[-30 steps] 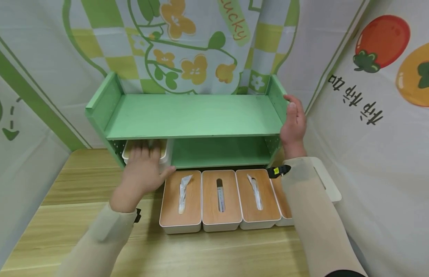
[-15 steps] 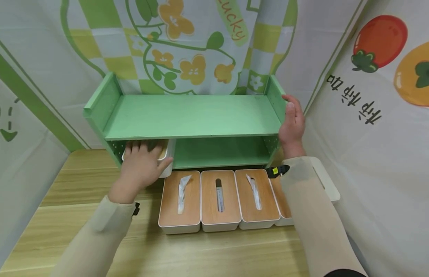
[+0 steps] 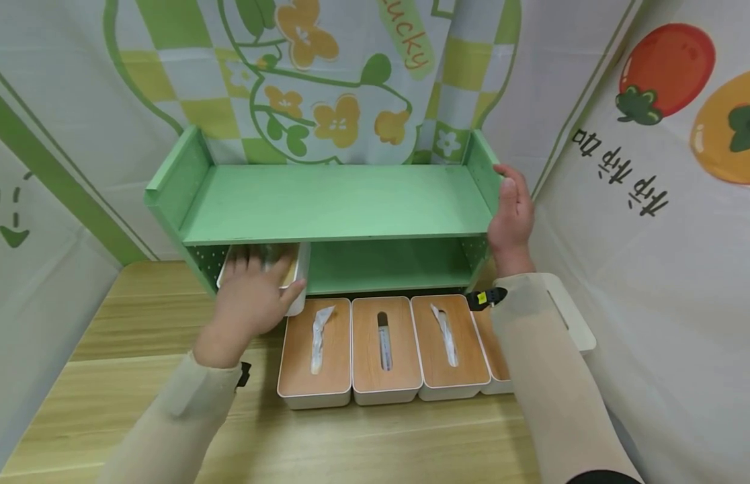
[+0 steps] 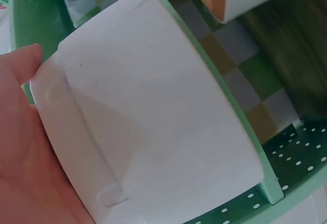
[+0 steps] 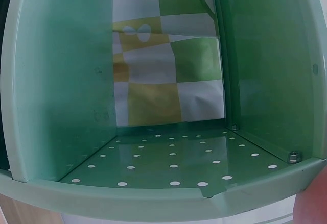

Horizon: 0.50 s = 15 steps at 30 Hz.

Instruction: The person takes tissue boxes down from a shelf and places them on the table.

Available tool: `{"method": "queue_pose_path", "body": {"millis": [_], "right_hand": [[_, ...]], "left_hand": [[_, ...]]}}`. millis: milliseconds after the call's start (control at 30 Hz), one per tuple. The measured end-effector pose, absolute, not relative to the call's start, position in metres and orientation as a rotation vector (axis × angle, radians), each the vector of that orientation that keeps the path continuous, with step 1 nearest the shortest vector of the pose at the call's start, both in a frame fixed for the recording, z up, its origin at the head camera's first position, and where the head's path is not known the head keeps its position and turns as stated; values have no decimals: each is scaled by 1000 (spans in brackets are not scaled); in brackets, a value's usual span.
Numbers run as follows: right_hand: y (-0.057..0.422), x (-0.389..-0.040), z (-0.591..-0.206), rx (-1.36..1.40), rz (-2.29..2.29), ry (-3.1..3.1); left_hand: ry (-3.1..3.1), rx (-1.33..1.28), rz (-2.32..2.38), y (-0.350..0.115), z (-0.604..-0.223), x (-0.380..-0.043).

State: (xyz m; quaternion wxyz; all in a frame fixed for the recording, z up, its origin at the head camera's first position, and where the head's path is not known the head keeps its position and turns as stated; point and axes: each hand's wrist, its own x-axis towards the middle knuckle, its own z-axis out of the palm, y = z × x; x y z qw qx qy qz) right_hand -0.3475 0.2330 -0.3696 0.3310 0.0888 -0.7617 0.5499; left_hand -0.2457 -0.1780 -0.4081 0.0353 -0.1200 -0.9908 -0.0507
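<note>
My left hand [image 3: 248,296] lies with extended fingers on the lid of a white box [image 3: 300,289] in the left end of the green shelf's [image 3: 345,202] lower level. Its thumb is by the box's right side, and the upper board partly shades the fingertips. Up close in the left wrist view, the box's plain white face [image 4: 153,106] shows, with the thumb [image 4: 28,63] at one corner. My right hand [image 3: 511,218] rests against the shelf's right side panel [image 3: 482,171], fingertips at its top edge. Only a bit of that hand shows in the right wrist view.
Several white boxes with wood-look lids stand in a row before the shelf; the left one [image 3: 296,349], middle one [image 3: 365,349] and right one [image 3: 432,336] have slots. A white object [image 3: 571,316] lies behind my right forearm. A printed curtain [image 3: 351,81] hangs behind.
The white box under my left hand has shifted slightly right and toward me, its front now sticking out farther. My right hand has stayed at the side panel.
</note>
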Motion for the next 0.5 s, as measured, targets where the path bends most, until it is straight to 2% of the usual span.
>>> {"method": "queue_pose_path", "body": {"millis": [500], "right_hand": [[231, -347, -369, 215, 1427, -1979]], "left_hand": [[-3021, -360, -175, -163, -408, -224]]}}
